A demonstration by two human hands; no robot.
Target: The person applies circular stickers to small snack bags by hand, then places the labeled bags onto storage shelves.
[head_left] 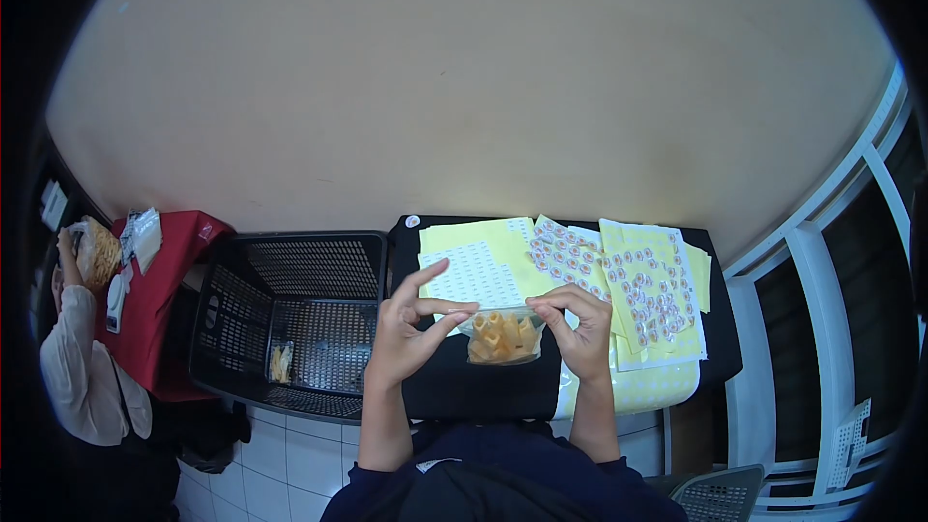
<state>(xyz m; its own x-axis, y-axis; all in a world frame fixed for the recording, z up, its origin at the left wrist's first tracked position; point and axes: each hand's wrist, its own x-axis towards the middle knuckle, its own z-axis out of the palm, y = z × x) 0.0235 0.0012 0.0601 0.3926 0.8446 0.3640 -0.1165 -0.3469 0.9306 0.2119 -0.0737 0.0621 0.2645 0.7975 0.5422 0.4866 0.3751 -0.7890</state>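
A small clear plastic bag (505,340) of golden, tube-shaped snacks hangs upright between my hands, over the front of the black-covered table. My left hand (411,329) pinches the bag's top left corner between thumb and index finger, its other fingers lifted. At the top right corner, my right hand (578,329) grips the bag's edge between thumb and fingers. Behind the bag lie a white sheet of small printed labels (471,275) and yellow sheets (503,235). To the right, sheets of round stickers (650,295) overlap one another.
Left of the table stands a black plastic basket (290,240) with one small snack bag (281,363) inside. Farther left, another person (87,367) handles a large snack bag (100,253) beside a red-covered table (174,304). A wall rises behind; a white-framed window (822,329) is at right.
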